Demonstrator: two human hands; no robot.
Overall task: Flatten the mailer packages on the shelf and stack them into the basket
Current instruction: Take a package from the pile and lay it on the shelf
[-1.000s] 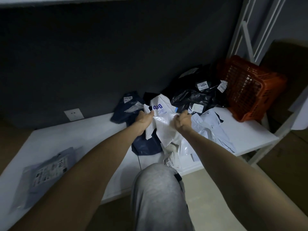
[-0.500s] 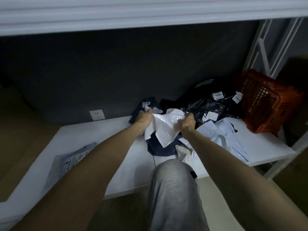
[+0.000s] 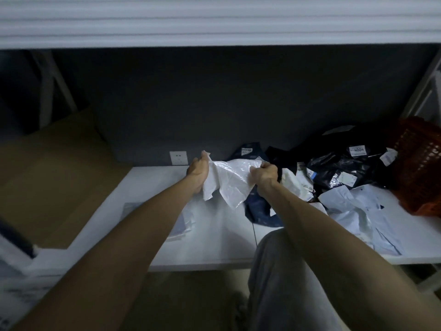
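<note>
Crinkly white plastic mailer (image 3: 229, 181) is being gripped by left hand (image 3: 196, 169) and right hand (image 3: 264, 174), fingers curling round its top edge; orange mesh basket (image 3: 421, 163) sitting at 3 o'clock.

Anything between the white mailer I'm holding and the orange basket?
Yes: black mailers and a pale blue mailer lie on the shelf between the white mailer and the basket; the air above them looks free.

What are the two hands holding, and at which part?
Both hold the crumpled white plastic mailer: left hand grips its upper left corner, right hand its upper right edge.
</note>
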